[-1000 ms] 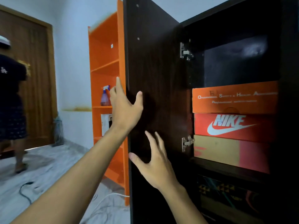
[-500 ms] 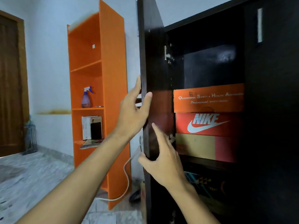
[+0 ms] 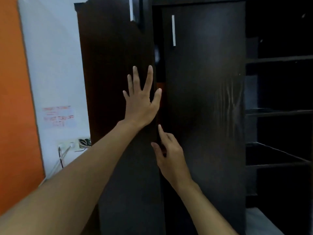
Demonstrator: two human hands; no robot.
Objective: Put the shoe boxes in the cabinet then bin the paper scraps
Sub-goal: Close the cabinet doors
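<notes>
**Door nearly shut on the boxes**

The cabinet door, wide open a second ago, now stands almost closed. The left hand presses flat on it, fingers spread. Just below, the right hand touches the door's edge, fingers loose, gripping nothing. Only an orange sliver of the shoe boxes shows beside the left thumb. They are stowed inside, so the paper scraps are likely next.

The bare left hand is raised with its back to the camera, all five fingers straight and spread wide, the bare left forearm stretching up from the lower left corner. The bare right hand sits lower and just beside it, index finger pointing up, thumb out, other fingers loosely bent, holding nothing
</notes>
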